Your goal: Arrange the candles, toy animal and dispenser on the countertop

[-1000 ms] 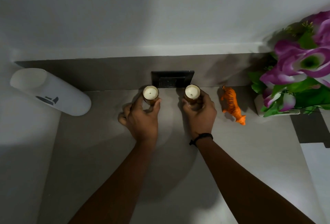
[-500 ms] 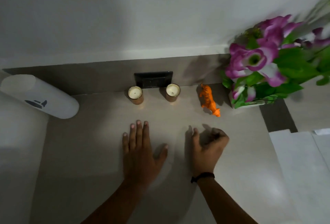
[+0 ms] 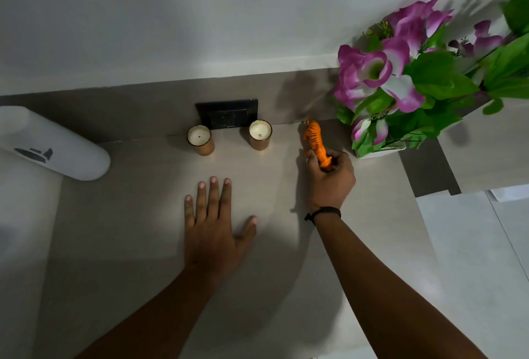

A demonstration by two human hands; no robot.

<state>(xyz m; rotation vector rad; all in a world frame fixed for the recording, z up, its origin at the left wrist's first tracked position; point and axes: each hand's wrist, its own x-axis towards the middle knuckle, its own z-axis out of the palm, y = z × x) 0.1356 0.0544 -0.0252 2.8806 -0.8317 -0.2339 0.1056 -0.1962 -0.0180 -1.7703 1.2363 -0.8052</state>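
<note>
Currently: right hand (image 3: 329, 178) clamped on toy tiger's (image 3: 315, 141) near end, long axis pointing away toward wall; left hand (image 3: 213, 227) flat, fingers spread, on counter (image 3: 128, 230).

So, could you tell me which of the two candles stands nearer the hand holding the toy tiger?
The right candle: it stands between the left candle and the toy tiger gripped by the right hand.

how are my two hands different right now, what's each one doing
The left hand lies flat and open on the countertop, fingers spread, holding nothing; the right hand is curled around the near end of the orange toy tiger. The right hand reaches farther back, near the flower arrangement; the left hand rests short of the two candles. The right wrist carries a black band; the left shows none. Both arms are bare.
</note>
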